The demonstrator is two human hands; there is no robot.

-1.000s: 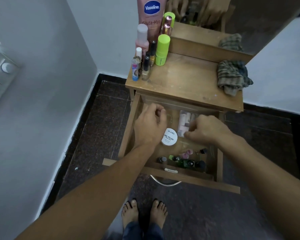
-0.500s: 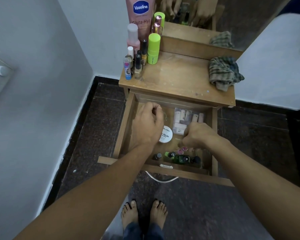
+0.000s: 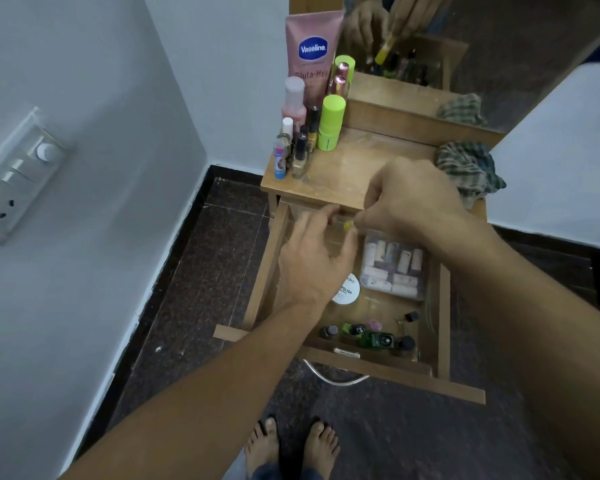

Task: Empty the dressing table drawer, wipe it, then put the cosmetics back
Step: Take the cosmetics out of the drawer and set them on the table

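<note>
Bare tabletop [image 3: 343, 171] between bottle cluster [image 3: 303, 133] and cloth [image 3: 468, 169]; bare drawer floor [image 3: 378, 308] behind small bottles [image 3: 368, 336].

The pink tube [image 3: 313, 53] at twelve o'clock reads "Vaseline" in white on a blue badge, with "Gluta-Hya" below it. In the drawer [image 3: 444, 306], a white round lid [image 3: 349, 292] at five o'clock shows "POLISH".

Bottles [image 3: 329, 123] stand left on the tabletop [image 3: 343, 171], cloth [image 3: 465, 168] right — drawer [image 3: 444, 306] below.
</note>
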